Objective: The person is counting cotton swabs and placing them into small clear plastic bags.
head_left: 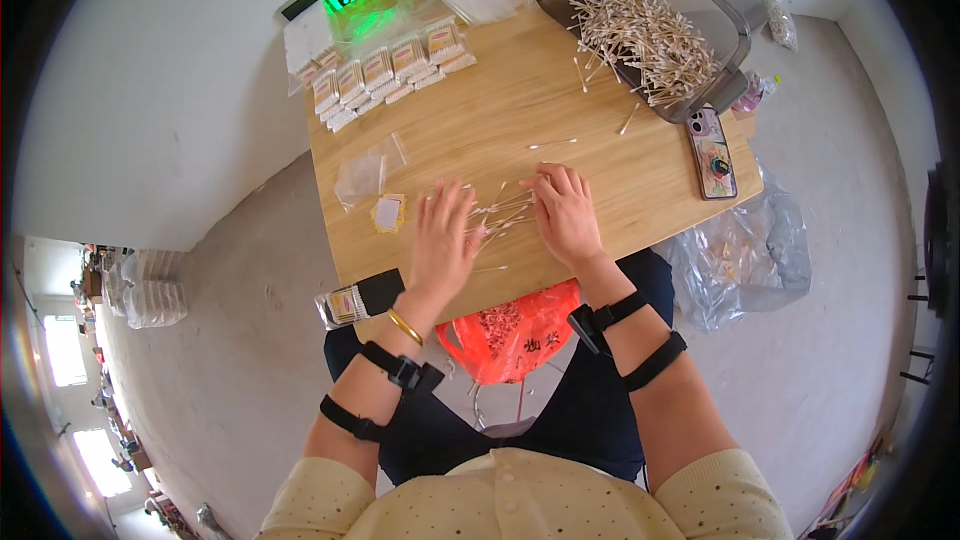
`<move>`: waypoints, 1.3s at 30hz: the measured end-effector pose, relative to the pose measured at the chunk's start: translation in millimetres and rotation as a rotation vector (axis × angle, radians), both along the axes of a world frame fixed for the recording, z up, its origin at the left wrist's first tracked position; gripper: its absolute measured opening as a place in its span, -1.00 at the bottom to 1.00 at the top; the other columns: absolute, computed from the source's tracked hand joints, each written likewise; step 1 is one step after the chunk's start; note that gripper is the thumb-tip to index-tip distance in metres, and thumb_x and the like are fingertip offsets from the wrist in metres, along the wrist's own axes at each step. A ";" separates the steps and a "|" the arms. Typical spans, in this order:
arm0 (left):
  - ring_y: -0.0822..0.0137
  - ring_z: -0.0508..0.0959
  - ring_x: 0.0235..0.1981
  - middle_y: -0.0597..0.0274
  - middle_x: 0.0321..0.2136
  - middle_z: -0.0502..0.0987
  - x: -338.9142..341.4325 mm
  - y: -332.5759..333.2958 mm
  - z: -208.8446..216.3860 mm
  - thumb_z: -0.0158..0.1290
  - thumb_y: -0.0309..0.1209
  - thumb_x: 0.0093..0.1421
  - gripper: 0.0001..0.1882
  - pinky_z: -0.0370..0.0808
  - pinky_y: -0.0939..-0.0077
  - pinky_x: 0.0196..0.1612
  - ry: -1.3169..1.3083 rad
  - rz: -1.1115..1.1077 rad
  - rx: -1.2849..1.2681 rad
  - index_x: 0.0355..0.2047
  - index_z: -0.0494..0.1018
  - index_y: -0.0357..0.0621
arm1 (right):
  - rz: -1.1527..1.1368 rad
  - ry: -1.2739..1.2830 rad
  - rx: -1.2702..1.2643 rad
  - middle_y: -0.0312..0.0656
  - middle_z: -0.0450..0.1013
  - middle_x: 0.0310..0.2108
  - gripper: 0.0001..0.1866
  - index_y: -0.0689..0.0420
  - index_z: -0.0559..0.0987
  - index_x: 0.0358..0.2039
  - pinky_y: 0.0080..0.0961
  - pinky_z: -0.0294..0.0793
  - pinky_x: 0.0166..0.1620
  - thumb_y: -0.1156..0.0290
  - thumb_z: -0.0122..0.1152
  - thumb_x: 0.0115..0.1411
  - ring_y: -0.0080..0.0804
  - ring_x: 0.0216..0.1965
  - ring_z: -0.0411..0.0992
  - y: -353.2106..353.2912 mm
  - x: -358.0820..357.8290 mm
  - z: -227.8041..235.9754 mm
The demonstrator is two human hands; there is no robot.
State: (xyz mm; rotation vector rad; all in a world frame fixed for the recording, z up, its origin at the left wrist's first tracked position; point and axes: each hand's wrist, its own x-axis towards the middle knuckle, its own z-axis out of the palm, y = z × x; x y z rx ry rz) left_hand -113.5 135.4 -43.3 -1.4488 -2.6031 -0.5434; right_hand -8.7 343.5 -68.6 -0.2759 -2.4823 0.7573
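Note:
Loose cotton swabs (503,212) lie in a small scattered heap on the wooden table, between my two hands. My left hand (443,237) rests at the left side of the heap, fingers stretched out and slightly apart. At the right side, my right hand (568,217) lies with its fingers bent a little over the swab ends, gripping nothing that I can see. Just left of my left hand is a small yellow-edged card (388,213), and past it a clear plastic bag (368,172) lies flat. A single swab (553,144) lies beyond my right hand.
A grey translucent bin (745,30) full of swabs stands tilted at the far right. Packed swab bags (378,70) are stacked far left. A phone (711,153) lies at the right edge, a filled pack (347,306) at the near-left corner. A red bag (515,340) hangs below the front edge.

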 end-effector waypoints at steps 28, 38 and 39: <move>-0.10 -0.04 0.53 -0.14 0.48 0.01 77.5 -14.3 -18.4 0.10 -0.08 0.33 -0.07 -0.10 -0.13 0.52 -0.095 0.031 -0.220 0.48 -0.07 -0.36 | 0.266 0.032 0.209 -0.32 0.49 -0.15 -0.70 0.01 0.69 -0.10 -0.21 0.43 0.12 0.47 0.31 0.12 -0.25 -0.04 0.43 -4.9 7.3 5.9; -0.12 -0.04 0.53 -0.15 0.48 0.00 75.9 -11.0 -18.1 0.08 -0.08 0.33 -0.08 -0.09 -0.08 0.52 -0.147 0.063 -0.155 0.47 -0.05 -0.40 | 0.304 0.074 0.040 -0.28 0.50 -0.22 -0.73 0.04 0.69 -0.17 -0.27 0.45 0.01 0.53 0.31 0.08 -0.21 -0.11 0.44 -14.4 1.3 -4.3; -0.13 -0.04 0.52 -0.15 0.48 0.00 75.0 -10.6 -17.7 0.08 -0.09 0.33 -0.09 -0.08 -0.08 0.52 -0.157 0.070 -0.148 0.46 -0.05 -0.40 | 0.316 0.093 0.015 -0.27 0.51 -0.22 -0.73 0.05 0.69 -0.18 -0.26 0.44 0.00 0.54 0.32 0.07 -0.20 -0.11 0.45 -17.0 0.6 -4.6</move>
